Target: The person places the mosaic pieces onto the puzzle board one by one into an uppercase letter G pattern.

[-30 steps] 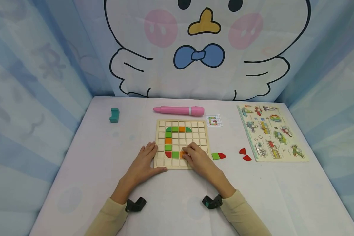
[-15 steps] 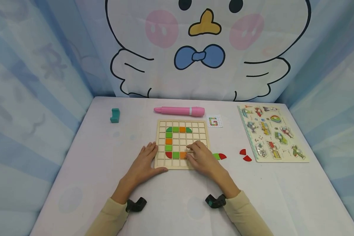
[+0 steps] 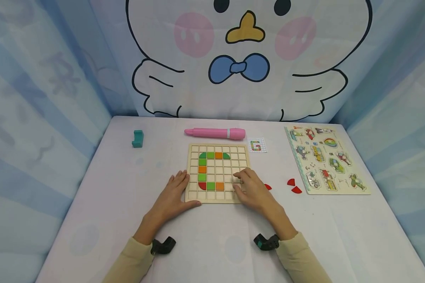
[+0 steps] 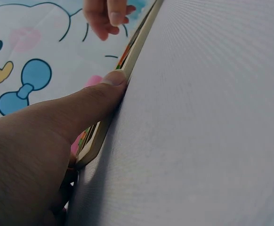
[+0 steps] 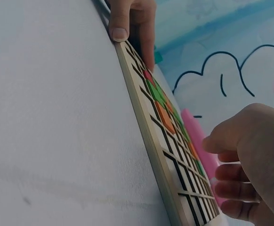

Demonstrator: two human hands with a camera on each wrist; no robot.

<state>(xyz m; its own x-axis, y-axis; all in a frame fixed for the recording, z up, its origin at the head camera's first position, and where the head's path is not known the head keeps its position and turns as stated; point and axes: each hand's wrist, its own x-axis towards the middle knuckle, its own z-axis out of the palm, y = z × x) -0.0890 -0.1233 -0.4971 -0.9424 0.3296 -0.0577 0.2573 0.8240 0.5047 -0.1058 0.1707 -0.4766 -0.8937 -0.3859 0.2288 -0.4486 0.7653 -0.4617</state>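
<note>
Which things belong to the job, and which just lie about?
Likely job:
cream wooden grid board
green, orange, red tiles on it
loose red fan-shaped tiles
small white pattern card

Seemingly idle:
long pink stick
blocky teal piece
cream picture board

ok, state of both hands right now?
Left hand: open, resting against the grid board.
Right hand: open, loosely bent above the board's right side, no piece visible in it.

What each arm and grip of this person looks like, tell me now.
The left sleeve and right sleeve are plain beige. The left wrist camera and right wrist camera are black, the right with a teal patch. The left grip and right grip wear no gloves.
</note>
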